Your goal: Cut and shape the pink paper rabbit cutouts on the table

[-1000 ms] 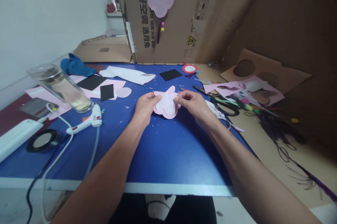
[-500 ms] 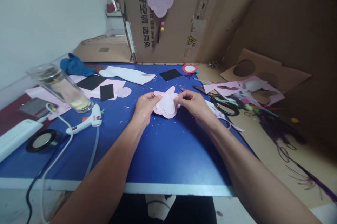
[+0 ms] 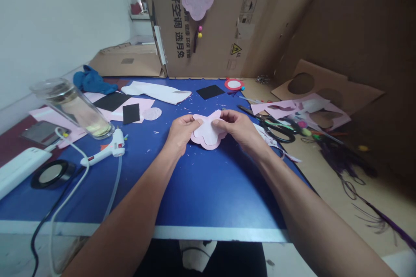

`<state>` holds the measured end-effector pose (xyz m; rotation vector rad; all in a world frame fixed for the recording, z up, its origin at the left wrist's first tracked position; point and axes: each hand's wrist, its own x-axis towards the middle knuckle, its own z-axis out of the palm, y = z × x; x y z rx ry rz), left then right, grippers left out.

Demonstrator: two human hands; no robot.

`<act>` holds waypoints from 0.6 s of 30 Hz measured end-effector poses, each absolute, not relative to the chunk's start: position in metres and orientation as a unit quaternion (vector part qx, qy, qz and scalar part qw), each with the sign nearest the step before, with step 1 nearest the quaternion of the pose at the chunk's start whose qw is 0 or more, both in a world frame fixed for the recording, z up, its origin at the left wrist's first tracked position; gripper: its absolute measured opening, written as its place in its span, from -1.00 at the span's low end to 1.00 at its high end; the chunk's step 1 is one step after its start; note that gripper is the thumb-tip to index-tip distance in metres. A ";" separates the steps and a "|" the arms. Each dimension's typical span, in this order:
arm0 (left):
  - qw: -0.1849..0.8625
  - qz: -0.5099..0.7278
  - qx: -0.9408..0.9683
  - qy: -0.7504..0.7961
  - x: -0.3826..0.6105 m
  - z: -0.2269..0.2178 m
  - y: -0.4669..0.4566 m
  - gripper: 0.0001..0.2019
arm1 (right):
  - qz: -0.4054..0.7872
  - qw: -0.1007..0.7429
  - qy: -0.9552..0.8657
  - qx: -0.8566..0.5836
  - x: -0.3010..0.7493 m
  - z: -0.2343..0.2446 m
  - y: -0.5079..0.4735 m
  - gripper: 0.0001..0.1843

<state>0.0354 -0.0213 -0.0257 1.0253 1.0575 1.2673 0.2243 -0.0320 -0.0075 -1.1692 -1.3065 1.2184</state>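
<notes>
With my left hand (image 3: 182,133) and right hand (image 3: 239,128) pinching opposite sides of the pink cutout (image 3: 208,131), I'd judge it light, soft, easily creased, best held by its edges.

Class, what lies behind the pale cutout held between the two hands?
Behind the pale cutout, a pink scalloped piece shows below its lower edge. The cutout covers that piece's middle, so its surface there cannot be seen.

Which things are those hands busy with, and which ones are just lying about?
In hand:
pink cutout, held by the left hand and right hand
smaller pale cutout on top of it

Seemingly just lying about:
glue gun
blue cloth
black tape roll
clear container
</notes>
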 end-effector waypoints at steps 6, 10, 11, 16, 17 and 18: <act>0.564 0.534 0.446 0.445 0.036 -0.026 -0.022 -0.80 | 0.515 0.467 -0.526 -0.489 0.224 -0.002 -0.035 -0.71; 0.568 0.528 0.451 0.442 0.037 -0.025 -0.023 -0.80 | 0.509 0.465 -0.522 -0.501 0.223 -0.004 -0.035 -0.71; 0.568 0.527 0.452 0.442 0.037 -0.025 -0.024 -0.81 | 0.504 0.466 -0.522 -0.506 0.224 -0.005 -0.035 -0.71; 0.579 0.519 0.457 0.433 0.037 -0.024 -0.024 -0.77 | 0.495 0.462 -0.526 -0.514 0.225 -0.008 -0.034 -0.72; 0.582 0.517 0.458 0.430 0.037 -0.024 -0.024 -0.76 | 0.494 0.463 -0.526 -0.515 0.225 -0.008 -0.034 -0.71; 0.585 0.516 0.458 0.427 0.037 -0.025 -0.024 -0.76 | 0.493 0.465 -0.526 -0.515 0.225 -0.008 -0.034 -0.71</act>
